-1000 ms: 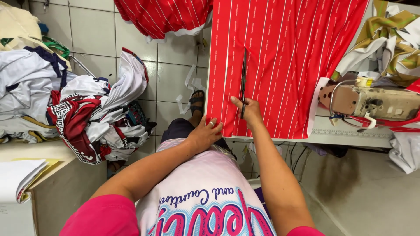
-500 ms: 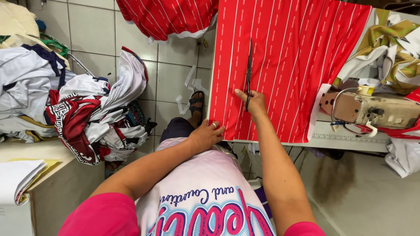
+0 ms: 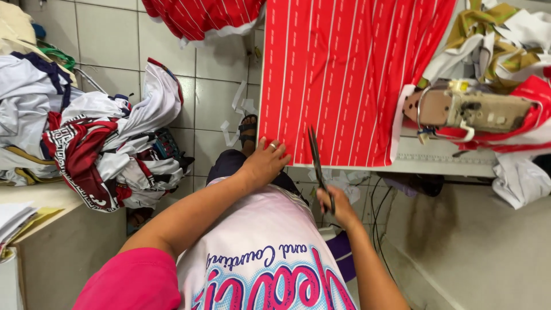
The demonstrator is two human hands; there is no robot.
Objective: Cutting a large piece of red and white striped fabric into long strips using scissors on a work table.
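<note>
A red fabric (image 3: 344, 74) with thin white stripes lies spread flat on the table in front of me. My left hand (image 3: 265, 162) rests flat on the fabric's near left corner, fingers apart, a ring on one finger. My right hand (image 3: 338, 206) grips the handles of long dark scissors (image 3: 317, 161), held just off the fabric's near edge. The scissor blades point away from me and overlap the near edge of the cloth.
A sewing machine (image 3: 470, 112) stands at the table's right with mixed cloths (image 3: 505, 34) behind it. A pile of white, red and navy garments (image 3: 97, 132) sits at the left. Paper scraps (image 3: 235, 115) litter the tiled floor. More red fabric (image 3: 201, 17) hangs at the top.
My right hand pulled the scissors back from the middle of the fabric to its near edge. My left hand moved forward from my lap onto the fabric's corner.
</note>
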